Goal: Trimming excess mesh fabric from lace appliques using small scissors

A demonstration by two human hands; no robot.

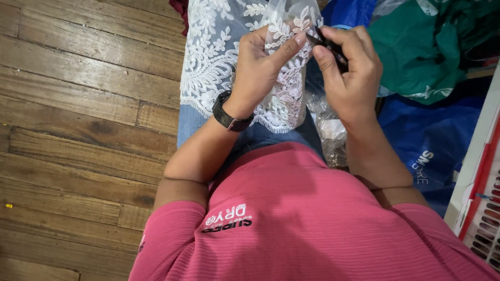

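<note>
The left hand [260,67], a black watch [229,115] on its wrist, pinches a fold of white lace fabric [213,57] that drapes over the person's lap, thumb pressed on the leaf pattern. Just right of the lace, the right hand [349,73] grips a small dark tool [328,44] whose tip meets the lace edge at the left thumb. Left of the lace lies a wooden plank floor [78,130]; right of it sit a blue bag [432,135] and green cloth [416,47].

Head-worn view, steeply down, close
</note>
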